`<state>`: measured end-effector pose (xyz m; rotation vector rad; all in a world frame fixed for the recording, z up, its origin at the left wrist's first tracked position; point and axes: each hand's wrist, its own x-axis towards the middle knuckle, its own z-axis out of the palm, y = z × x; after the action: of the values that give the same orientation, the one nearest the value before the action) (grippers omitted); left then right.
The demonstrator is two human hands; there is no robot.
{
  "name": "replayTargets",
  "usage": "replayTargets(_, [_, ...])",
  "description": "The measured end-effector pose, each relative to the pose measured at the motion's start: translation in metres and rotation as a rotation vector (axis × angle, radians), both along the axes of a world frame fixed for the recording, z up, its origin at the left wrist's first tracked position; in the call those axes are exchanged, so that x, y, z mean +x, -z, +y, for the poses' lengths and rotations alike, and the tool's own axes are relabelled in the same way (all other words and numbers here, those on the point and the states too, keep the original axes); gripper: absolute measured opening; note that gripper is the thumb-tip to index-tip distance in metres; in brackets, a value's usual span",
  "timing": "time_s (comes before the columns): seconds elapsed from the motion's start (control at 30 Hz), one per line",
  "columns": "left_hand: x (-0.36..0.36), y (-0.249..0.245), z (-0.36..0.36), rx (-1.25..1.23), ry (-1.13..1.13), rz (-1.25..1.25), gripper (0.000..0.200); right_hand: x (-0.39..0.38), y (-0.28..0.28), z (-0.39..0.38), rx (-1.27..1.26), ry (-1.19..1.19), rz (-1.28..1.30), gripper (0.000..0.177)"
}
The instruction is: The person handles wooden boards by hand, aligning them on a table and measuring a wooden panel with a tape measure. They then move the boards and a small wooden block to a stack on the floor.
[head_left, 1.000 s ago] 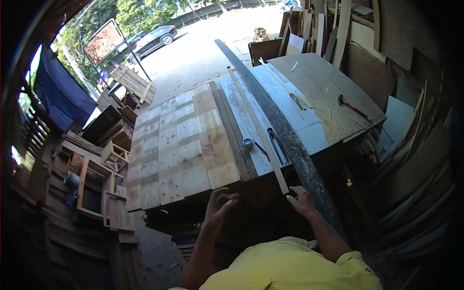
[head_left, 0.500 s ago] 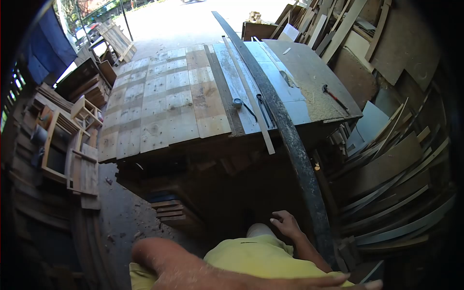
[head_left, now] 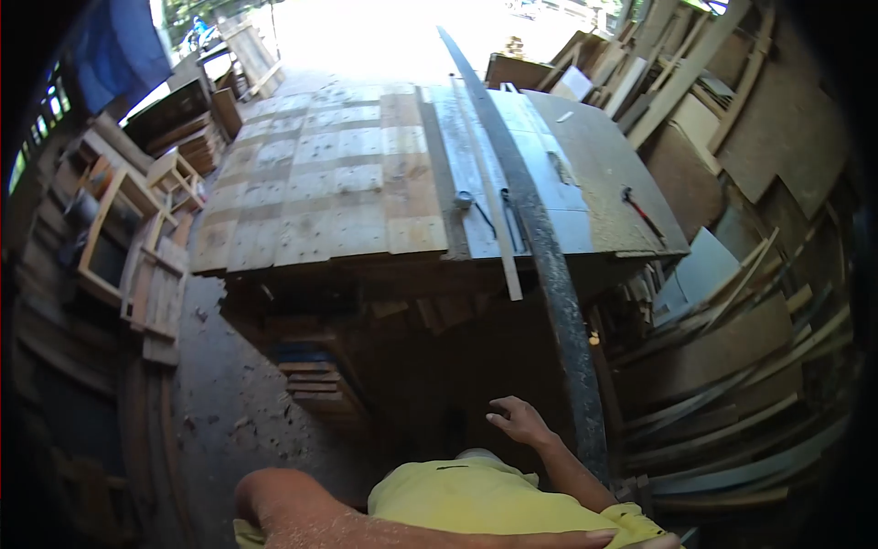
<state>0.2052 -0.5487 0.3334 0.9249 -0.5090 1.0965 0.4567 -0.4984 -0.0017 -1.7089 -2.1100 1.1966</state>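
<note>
My right hand [head_left: 519,421] hovers in front of my body, its thumb and fingers apart and nothing visible in it. Close to its right runs a long dark, scuffed beam [head_left: 565,320], which slopes from beside me up across the table; I see a gap between them. My left arm crosses low over my yellow shirt. At the bottom edge, my left hand [head_left: 581,540] shows only in part, with its fingers stretched out near the right side of the shirt. Most of that palm is cut off by the frame.
The plank-topped worktable [head_left: 320,197] carries a thin wood strip [head_left: 489,201], a tape roll [head_left: 464,199] and a red-handled hammer-like tool [head_left: 645,215], with sawdust around. Boards [head_left: 722,393] lean and pile at right. Wooden frames [head_left: 114,229] stand at left; stacked planks [head_left: 315,380] sit below the table.
The view has shifted, and the table appears slightly farther right. My right hand sits a little further left in view. The left fingertips have moved left and down toward the bottom edge.
</note>
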Motion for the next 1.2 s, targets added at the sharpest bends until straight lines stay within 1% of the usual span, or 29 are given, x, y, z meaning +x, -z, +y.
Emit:
replayTargets(0.1, [-0.042, -0.011, 0.038, 0.532, -0.033, 0.510, 0.100, 0.008, 0.021, 0.003, 0.036, -0.020, 0.006, 0.041])
replayTargets(0.13, [-0.050, -0.004, 0.035, 0.521, -0.047, 0.519, 0.100, 0.006, 0.032, 0.006, 0.076, -0.043, 0.059, 0.038])
replayTargets(0.17, [-0.055, 0.006, 0.031, 0.388, -0.395, 0.511, 0.092, 0.008, 0.040, 0.009, 0.065, -0.055, 0.065, 0.038])
replayTargets(0.2, [-0.060, 0.018, 0.028, 0.247, -0.737, 0.498, 0.086, 0.013, 0.047, 0.012, -0.149, 0.001, -0.029, 0.035])
replayTargets(0.23, [-0.068, 0.044, 0.032, 0.061, -0.933, 0.444, 0.084, 0.018, 0.056, 0.018, -0.358, 0.044, -0.128, 0.033])
replayTargets(0.27, [-0.079, 0.065, 0.035, -0.127, -1.087, 0.599, 0.068, 0.028, 0.077, 0.017, -0.328, 0.076, -0.129, 0.034])
replayTargets(0.3, [-0.096, 0.099, 0.031, -0.295, -1.236, 0.909, 0.046, 0.042, 0.101, 0.009, -0.297, 0.107, -0.131, 0.037])
replayTargets(0.33, [-0.099, 0.139, 0.037, -0.379, -1.255, 0.842, 0.023, 0.058, 0.122, 0.002, -0.320, 0.123, -0.171, 0.037])
replayTargets(0.37, [-0.114, 0.188, 0.031, -0.575, -1.190, 1.066, 0.022, 0.074, 0.142, -0.003, -0.337, 0.138, -0.212, 0.038])
replayTargets(0.4, [-0.123, 0.227, 0.018, -0.780, -1.101, 1.277, 0.024, 0.099, 0.192, -0.017, -0.190, 0.162, -0.215, 0.037])
replayTargets(0.43, [-0.118, 0.270, 0.004, -0.714, -1.217, 1.301, 0.033, 0.123, 0.238, -0.032, -0.044, 0.187, -0.214, 0.036])
replayTargets(0.47, [-0.109, 0.303, -0.011, -0.648, -1.331, 1.325, 0.042, 0.136, 0.248, -0.041, -0.048, 0.148, -0.211, 0.036])
replayTargets(0.5, [-0.113, 0.346, -0.032, -0.498, -1.322, 1.633, 0.051, 0.145, 0.255, -0.044, -0.075, 0.051, -0.217, 0.032])
replayTargets(0.53, [-0.114, 0.388, -0.057, -0.335, -1.272, 1.938, 0.060, 0.149, 0.257, -0.044, -0.104, -0.044, -0.225, 0.035])
replayTargets(0.57, [-0.107, 0.426, -0.081, -0.504, -1.110, 1.937, 0.062, 0.146, 0.250, -0.035, -0.106, -0.079, -0.228, 0.035])
replayTargets(0.63, [-0.085, 0.470, -0.116, -0.832, -0.791, 1.891, 0.064, 0.142, 0.238, -0.009, -0.672, -0.051, -0.510, 0.058])
replayTargets(0.67, [-0.074, 0.484, -0.133, -0.993, -0.623, 1.851, 0.063, 0.141, 0.236, 0.001, -0.666, -0.081, -0.524, 0.058])
replayTargets(0.73, [-0.065, 0.518, -0.168, -1.181, -0.363, 1.696, 0.063, 0.143, 0.244, 0.024, -0.470, -0.192, -0.471, 0.063])
replayTargets(0.77, [-0.068, 0.579, -0.206, -1.322, -0.363, 1.647, 0.060, 0.136, 0.231, 0.033, -0.464, -0.222, -0.482, 0.063])
replayTargets(0.8, [-0.071, 0.627, -0.236, -1.459, -0.361, 1.590, 0.057, 0.121, 0.208, 0.042, -0.440, -0.148, -0.326, 0.056])
replayTargets(0.83, [-0.072, 0.603, -0.242, -1.349, -0.405, 1.871, 0.060, 0.102, 0.183, 0.054, -0.418, -0.076, -0.170, 0.050])
replayTargets(0.87, [-0.078, 0.577, -0.243, -1.216, -0.440, 2.149, 0.064, 0.087, 0.170, 0.067, -0.416, -0.106, -0.183, 0.050])
replayTargets(0.93, [-0.084, 0.571, -0.252, -1.377, -0.647, 2.074, 0.059, 0.066, 0.151, 0.091, -0.551, -0.074, -0.124, 0.045])
replayTargets(0.97, [-0.084, 0.549, -0.243, -1.443, -0.744, 2.033, 0.058, 0.064, 0.158, 0.102, -0.548, -0.110, -0.143, 0.045])
replayTargets(1.0, [-0.081, 0.524, -0.235, -1.509, -0.841, 1.991, 0.057, 0.061, 0.176, 0.115, -0.635, -0.067, -0.062, 0.046])
replayTargets(1.03, [-0.077, 0.528, -0.233, -1.552, -0.855, 1.966, 0.057, 0.051, 0.180, 0.125, -0.722, -0.022, 0.024, 0.048])
replayTargets(1.1, [-0.072, 0.535, -0.231, -1.605, -1.051, 1.913, 0.056, 0.024, 0.171, 0.147, -0.752, -0.106, 0.011, 0.050])
replayTargets(1.17, [-0.060, 0.522, -0.217, -1.644, -1.056, 1.868, 0.056, -0.021, 0.128, 0.156, -0.740, -0.207, 0.001, 0.051])
replayTargets(1.2, [-0.053, 0.515, -0.212, -1.635, -1.045, 1.847, 0.057, -0.038, 0.128, 0.162, -0.740, -0.275, 0.038, 0.052])
